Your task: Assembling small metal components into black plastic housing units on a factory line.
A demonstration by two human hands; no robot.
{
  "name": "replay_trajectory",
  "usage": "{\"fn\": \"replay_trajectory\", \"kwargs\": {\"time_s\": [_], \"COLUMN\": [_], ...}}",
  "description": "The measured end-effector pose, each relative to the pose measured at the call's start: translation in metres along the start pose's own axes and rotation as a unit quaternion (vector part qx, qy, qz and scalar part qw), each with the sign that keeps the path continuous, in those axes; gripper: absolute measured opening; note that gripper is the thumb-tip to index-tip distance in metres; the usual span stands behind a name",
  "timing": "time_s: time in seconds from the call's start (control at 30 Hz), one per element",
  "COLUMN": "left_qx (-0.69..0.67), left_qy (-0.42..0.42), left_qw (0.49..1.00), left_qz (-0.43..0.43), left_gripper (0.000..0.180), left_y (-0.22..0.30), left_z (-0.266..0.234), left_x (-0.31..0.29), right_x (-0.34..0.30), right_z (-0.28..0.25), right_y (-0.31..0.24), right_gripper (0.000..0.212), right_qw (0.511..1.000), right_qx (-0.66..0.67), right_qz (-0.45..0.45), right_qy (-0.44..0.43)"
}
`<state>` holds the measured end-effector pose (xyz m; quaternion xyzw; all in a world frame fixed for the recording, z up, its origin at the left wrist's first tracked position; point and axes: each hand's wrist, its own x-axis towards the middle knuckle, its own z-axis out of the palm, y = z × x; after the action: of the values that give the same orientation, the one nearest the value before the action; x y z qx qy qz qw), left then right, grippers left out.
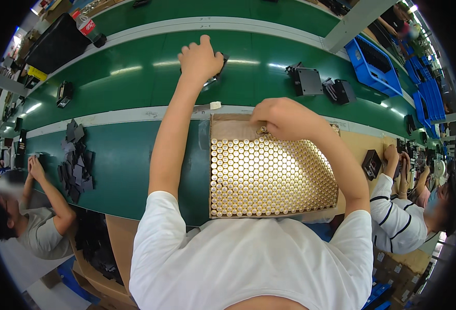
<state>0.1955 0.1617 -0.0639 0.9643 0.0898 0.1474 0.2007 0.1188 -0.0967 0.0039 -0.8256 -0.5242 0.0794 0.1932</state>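
My left hand (201, 61) reaches across the green belt and grips a small black device (218, 72), whose far side and edge show past my thumb; the rest is covered. My right hand (286, 118) is bent over the far edge of an open cardboard box (229, 124). Its fingers are pinched together, with a small gold battery (261, 130) at their tips. Tightly packed rows of upright batteries (259, 175) with bright round ends fill most of that box, and bare brown cardboard shows along its far side.
Black devices (308, 81) lie on the belt to the right, near a blue crate (375, 67). A white scrap (215, 105) sits on the rail. Dark flat pieces (76, 163) are heaped at left. Co-workers sit on either side. A bottle (87, 27) stands at far left.
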Motion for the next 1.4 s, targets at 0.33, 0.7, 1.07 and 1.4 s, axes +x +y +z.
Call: {"fn": "replay_trajectory", "kwargs": {"time_s": [0.33, 0.7, 1.07, 1.4], "left_qx": [0.085, 0.049, -0.007, -0.034], "left_qy": [0.157, 0.010, -0.079, -0.216], "left_qw": [0.978, 0.995, 0.988, 0.966], "left_qz": [0.105, 0.088, 0.135, 0.139], "left_gripper": [0.053, 0.053, 0.052, 0.050], "left_y": [0.004, 0.013, 0.037, 0.055], "left_z": [0.026, 0.024, 0.023, 0.044], "left_x": [-0.004, -0.007, -0.020, -0.003], "right_x": [-0.012, -0.019, -0.014, -0.015], "right_z": [0.006, 0.007, -0.005, -0.001], "right_y": [-0.020, -0.005, -0.010, 0.003], "right_gripper": [0.029, 0.025, 0.021, 0.024], "right_qw": [0.974, 0.973, 0.966, 0.972], "right_qx": [-0.087, -0.029, -0.040, -0.037], "right_qz": [0.045, 0.069, 0.077, 0.031], "right_qy": [-0.204, -0.219, -0.243, -0.229]}}
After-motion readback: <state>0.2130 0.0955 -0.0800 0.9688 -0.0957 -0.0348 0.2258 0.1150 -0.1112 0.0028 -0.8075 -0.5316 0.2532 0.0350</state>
